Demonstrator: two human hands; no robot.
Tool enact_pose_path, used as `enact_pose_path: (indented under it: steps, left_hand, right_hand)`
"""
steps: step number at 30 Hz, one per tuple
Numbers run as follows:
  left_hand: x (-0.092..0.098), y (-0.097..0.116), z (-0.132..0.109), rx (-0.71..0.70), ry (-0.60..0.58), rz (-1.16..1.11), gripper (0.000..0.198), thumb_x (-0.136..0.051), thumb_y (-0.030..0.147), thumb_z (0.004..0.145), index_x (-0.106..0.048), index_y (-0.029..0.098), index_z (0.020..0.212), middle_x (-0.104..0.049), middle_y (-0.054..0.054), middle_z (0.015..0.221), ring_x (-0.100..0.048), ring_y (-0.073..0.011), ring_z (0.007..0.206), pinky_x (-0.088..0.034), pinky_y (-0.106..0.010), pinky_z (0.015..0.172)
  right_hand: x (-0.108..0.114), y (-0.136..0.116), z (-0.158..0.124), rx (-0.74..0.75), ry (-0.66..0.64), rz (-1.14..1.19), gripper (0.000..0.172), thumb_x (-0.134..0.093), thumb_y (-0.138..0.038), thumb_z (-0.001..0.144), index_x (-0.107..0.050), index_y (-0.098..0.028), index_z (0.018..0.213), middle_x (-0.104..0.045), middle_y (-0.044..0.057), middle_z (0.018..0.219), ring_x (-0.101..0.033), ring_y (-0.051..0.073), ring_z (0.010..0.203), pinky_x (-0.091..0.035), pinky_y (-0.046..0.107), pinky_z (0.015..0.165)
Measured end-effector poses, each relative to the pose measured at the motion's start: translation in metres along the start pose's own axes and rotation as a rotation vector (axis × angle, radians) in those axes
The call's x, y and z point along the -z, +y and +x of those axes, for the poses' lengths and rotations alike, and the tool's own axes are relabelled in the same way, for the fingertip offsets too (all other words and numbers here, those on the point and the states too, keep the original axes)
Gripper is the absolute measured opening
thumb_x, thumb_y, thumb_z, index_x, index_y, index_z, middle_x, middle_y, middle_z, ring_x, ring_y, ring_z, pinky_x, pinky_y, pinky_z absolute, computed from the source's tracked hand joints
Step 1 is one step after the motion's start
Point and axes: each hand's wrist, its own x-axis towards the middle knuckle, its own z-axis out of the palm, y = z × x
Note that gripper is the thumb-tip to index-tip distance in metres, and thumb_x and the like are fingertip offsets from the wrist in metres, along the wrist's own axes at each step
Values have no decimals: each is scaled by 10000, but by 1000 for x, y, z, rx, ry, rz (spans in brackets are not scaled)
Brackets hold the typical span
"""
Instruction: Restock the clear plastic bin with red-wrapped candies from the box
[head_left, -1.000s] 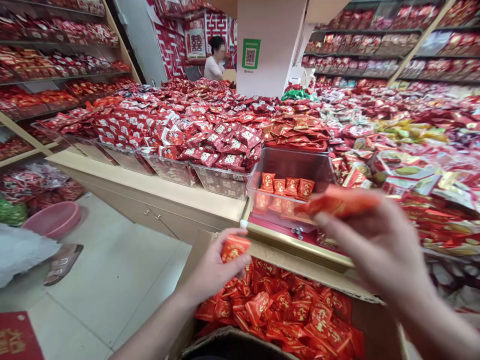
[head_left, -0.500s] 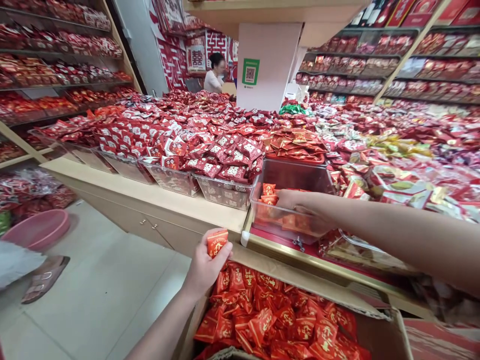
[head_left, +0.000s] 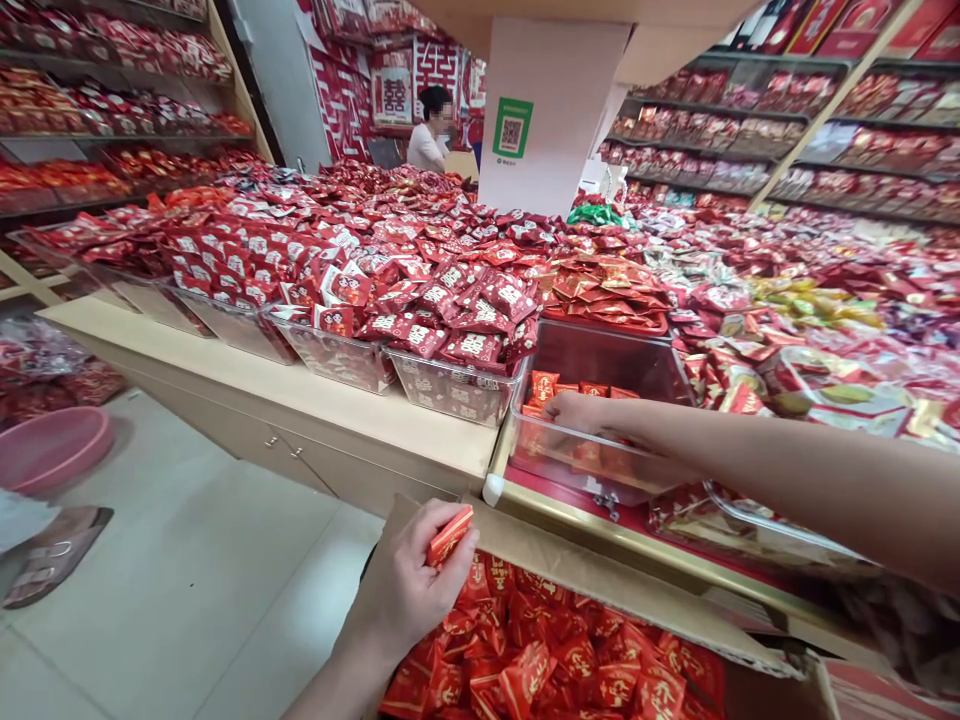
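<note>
My left hand (head_left: 416,575) is closed on a small red-and-gold candy packet (head_left: 451,534), pinched upright between thumb and fingers. It hovers above the left rim of a cardboard box (head_left: 600,572), which holds many matching red packets (head_left: 529,675). My right hand (head_left: 574,410) reaches down inside a clear plastic bin (head_left: 607,350). Its fingers are curled over the red packets (head_left: 543,384) set in rows on the bin's floor. Whatever lies between those fingertips is hidden.
Clear bins (head_left: 457,385) heaped with dark red packets line the wooden counter (head_left: 300,375) on the left. A white pillar (head_left: 555,120) rises behind. A pink basin (head_left: 56,445) and a person's sandalled foot (head_left: 56,555) are on the floor at left. Someone sits (head_left: 427,140) far back.
My left hand has lowered slightly, turning its packet edge-on. My right hand has shifted a little within the bin, exposing more of the packet row. The whole view has moved slightly.
</note>
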Motion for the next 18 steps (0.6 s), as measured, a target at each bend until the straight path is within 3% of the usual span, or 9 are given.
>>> enact_pose_path:
  steps: [3, 9, 14, 18]
  left_hand:
    - [0, -1, 0, -21, -5, -10, 184, -527, 134, 777, -515, 212, 943, -558, 10, 745, -547, -121, 663, -444, -234, 628]
    - [0, 1, 2, -46, -26, -36, 224, -530, 91, 768, -510, 216, 952, -542, 16, 730, -526, -110, 637, -432, -226, 602]
    - [-1, 0, 2, -72, -16, -43, 231, -535, 87, 761, -516, 210, 956, -555, 7, 746, -542, -117, 660, -441, -233, 617]
    - [-1, 0, 1, -54, -11, -35, 214, -532, 104, 762, -521, 208, 949, -563, 3, 744, -548, -123, 661, -446, -237, 619]
  right_hand:
    - [-1, 3, 11, 36, -40, -43, 51, -586, -148, 604, -621, -155, 641, -579, 10, 586, -537, 149, 584, -398, 217, 500]
    - [2, -3, 8, 67, -75, -84, 152, -537, -131, 650, -628, -145, 770, -639, 47, 709, -579, 166, 669, -404, 223, 556]
    - [6, 6, 19, -35, 91, -146, 106, -566, -234, 658, -582, -146, 716, -620, 52, 710, -563, 168, 651, -378, 228, 513]
    - [14, 14, 17, -1, 63, 28, 87, -579, -216, 661, -547, -168, 725, -589, -7, 637, -530, 120, 575, -367, 203, 487]
